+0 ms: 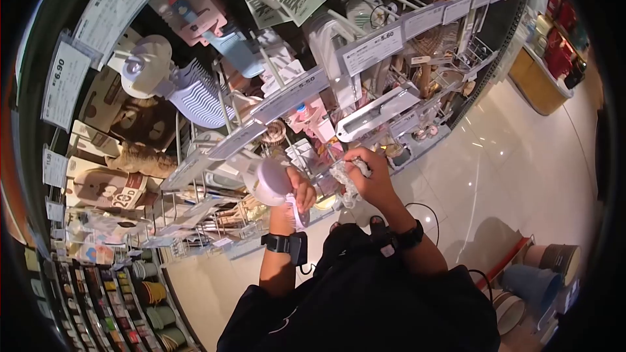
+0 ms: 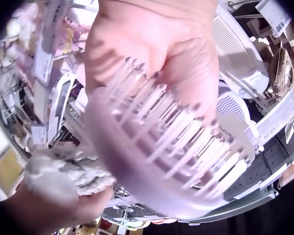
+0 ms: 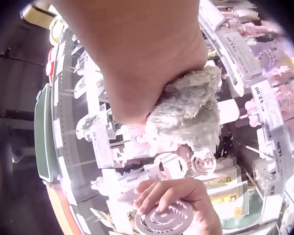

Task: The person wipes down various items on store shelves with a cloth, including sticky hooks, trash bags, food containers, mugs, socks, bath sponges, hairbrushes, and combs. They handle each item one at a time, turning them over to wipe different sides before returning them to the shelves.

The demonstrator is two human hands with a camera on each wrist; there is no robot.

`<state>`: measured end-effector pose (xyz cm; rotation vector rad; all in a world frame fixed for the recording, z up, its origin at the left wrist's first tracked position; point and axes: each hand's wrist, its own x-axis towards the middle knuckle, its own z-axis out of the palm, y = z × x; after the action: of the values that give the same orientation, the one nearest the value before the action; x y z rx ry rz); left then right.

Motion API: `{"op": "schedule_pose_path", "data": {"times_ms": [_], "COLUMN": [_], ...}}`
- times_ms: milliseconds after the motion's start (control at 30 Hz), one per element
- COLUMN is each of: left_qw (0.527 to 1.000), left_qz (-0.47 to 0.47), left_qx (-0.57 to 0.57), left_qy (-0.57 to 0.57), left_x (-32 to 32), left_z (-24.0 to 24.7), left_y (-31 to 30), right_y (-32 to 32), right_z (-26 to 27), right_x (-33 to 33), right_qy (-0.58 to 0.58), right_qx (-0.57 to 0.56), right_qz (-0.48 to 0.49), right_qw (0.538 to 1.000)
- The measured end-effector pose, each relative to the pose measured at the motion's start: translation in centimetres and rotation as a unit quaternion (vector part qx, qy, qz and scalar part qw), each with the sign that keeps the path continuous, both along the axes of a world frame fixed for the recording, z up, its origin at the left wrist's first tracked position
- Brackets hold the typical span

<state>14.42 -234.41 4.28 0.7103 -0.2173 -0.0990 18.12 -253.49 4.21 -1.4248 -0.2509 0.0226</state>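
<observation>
My left hand (image 1: pixel 301 189) grips a pale lilac brush (image 1: pixel 272 181) with a rounded head, in front of the lower racks. Up close in the left wrist view, long dark-tipped bristles stand out from the brush (image 2: pixel 152 161) beside the palm (image 2: pixel 152 54). A little to the right, my right hand (image 1: pixel 375 181) has its fingers curled round a fluffy white-grey piece (image 1: pixel 345 184). That fluffy piece (image 3: pixel 188 112) bulges below the palm in the right wrist view, where the left fingers (image 3: pixel 169 193) lie on a round lilac face with cut-out curves (image 3: pixel 164 219).
Racks of hanging goods fill the front and left, with price strips (image 1: pixel 373 51), a striped blue-white item (image 1: pixel 199 94) and a long white packet (image 1: pixel 378 114) near the hands. Tiled floor (image 1: pixel 482 156) lies to the right. Round bins (image 1: pixel 531 287) stand at the lower right.
</observation>
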Motion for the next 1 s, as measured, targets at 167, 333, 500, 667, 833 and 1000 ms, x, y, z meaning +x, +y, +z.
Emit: {"op": "schedule_pose_path", "data": {"times_ms": [167,333,500,667,833,1000], "left_qw": [0.950,0.961,0.973,0.979,0.959,0.947], "left_qz": [-0.097,-0.091,-0.076,-0.066,0.080,0.096], "left_qx": [-0.193,-0.136,-0.060,0.018,0.216,0.242], "left_qy": [0.226,0.222,0.207,0.194,0.163,0.188], "left_x": [-2.9,-2.9,-2.2,-2.1,-1.8,-2.2], "left_z": [-2.0,-1.7,-0.4,0.4,0.2,2.1], "left_y": [-1.6,-3.4,-5.2,-7.0,-6.9,-8.0], "right_y": [1.3,3.1,2.5,0.9,-1.4,-3.7], "right_z": [5.8,6.1,5.6,6.5,2.5,1.4], "right_x": [-1.1,-1.7,-3.0,2.1,1.5,1.3], "right_qy": [-0.191,-0.349,-0.412,-0.369,-0.162,-0.103], "right_qx": [0.046,-0.126,-0.189,-0.155,-0.049,0.048], "right_qz": [-0.021,0.006,0.024,-0.047,0.065,0.113], "right_qw": [0.980,0.928,0.891,0.915,0.983,0.987]}}
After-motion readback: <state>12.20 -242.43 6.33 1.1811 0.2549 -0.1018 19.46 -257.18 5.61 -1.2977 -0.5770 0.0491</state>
